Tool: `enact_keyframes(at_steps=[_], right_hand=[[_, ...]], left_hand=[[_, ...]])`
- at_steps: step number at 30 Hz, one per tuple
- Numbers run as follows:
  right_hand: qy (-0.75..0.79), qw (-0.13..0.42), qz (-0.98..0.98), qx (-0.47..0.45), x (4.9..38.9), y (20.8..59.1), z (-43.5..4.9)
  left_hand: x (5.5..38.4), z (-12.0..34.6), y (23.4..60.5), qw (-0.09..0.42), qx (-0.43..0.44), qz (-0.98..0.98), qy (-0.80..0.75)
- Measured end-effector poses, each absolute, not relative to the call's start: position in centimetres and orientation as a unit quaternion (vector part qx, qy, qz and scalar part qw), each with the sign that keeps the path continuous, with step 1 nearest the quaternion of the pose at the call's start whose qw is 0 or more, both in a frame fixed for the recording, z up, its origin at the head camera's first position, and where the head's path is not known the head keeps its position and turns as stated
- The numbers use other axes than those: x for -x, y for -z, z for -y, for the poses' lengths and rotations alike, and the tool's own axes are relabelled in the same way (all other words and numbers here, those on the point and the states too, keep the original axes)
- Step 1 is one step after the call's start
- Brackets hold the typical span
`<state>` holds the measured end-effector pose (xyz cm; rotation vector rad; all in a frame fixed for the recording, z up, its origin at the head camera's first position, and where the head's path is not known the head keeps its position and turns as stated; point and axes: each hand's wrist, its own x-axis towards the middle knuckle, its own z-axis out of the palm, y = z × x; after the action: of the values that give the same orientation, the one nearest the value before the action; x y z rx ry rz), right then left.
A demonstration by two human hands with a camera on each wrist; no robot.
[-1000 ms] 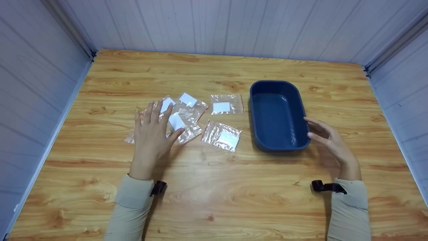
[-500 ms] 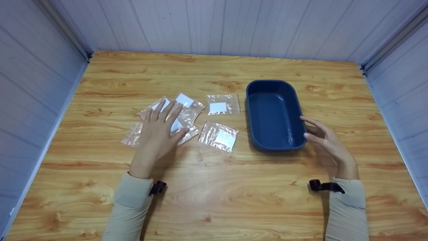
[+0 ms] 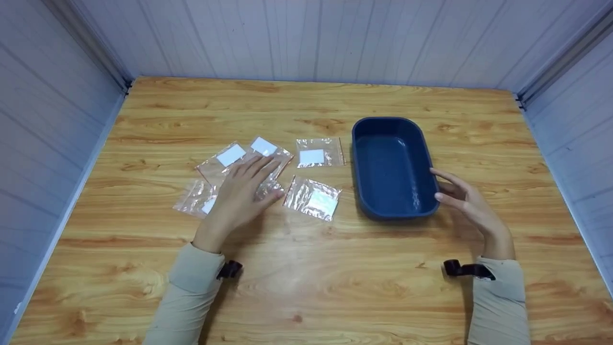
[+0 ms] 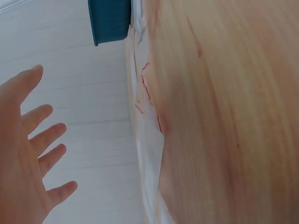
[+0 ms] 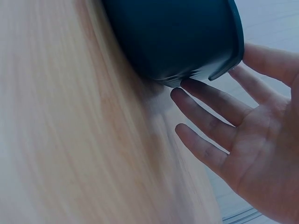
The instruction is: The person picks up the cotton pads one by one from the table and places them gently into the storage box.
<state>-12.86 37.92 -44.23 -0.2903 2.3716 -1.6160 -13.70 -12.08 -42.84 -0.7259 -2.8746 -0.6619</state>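
Head view: shows the left hand (image 3: 239,196) with fingers loosely spread, palm down above clear zip bags, partly hiding one bag (image 3: 273,188) beneath the fingers. Just beyond those fingertips, can see two more bags close together, with a white card (image 3: 231,155) in the one and a second white card (image 3: 263,146) in the other. Left of the same hand, can make out a lower-left bag (image 3: 189,197). Between the hands, shows an upper bag (image 3: 333,152) and a lower bag (image 3: 299,193), both flat on the wooden table (image 3: 306,287). Immediately left of the right hand (image 3: 471,206), shows a dark blue tub (image 3: 390,175), touched at its right rim by thumb and index finger.

Left wrist view: shows the left thumb and fingers well apart, clear of the bags along the tabletop, with the tub farther off beyond the thumb.

Right wrist view: shows the right hand with fingers extended and separated, with the thumb against the tub's rim and the middle fingertip at its wall. Cannot tell the index fingertip's exact contact behind the rim.
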Motion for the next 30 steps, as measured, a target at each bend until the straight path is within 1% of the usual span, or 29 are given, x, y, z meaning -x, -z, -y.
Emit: enact_keyframes(at_steps=[17,24,30], right_hand=[[0.555,0.126,-0.815,0.108,12.6,44.6,-38.2],[0.564,0.127,-0.81,0.101,12.6,44.5,-38.0],[0.562,0.128,-0.812,0.094,12.7,44.2,-37.9]], left_hand=[[14.1,9.7,44.5,-0.051,0.286,0.921,0.258],[14.9,8.8,45.2,-0.08,0.307,0.911,0.265],[15.8,8.3,45.4,-0.095,0.3,0.913,0.258]])
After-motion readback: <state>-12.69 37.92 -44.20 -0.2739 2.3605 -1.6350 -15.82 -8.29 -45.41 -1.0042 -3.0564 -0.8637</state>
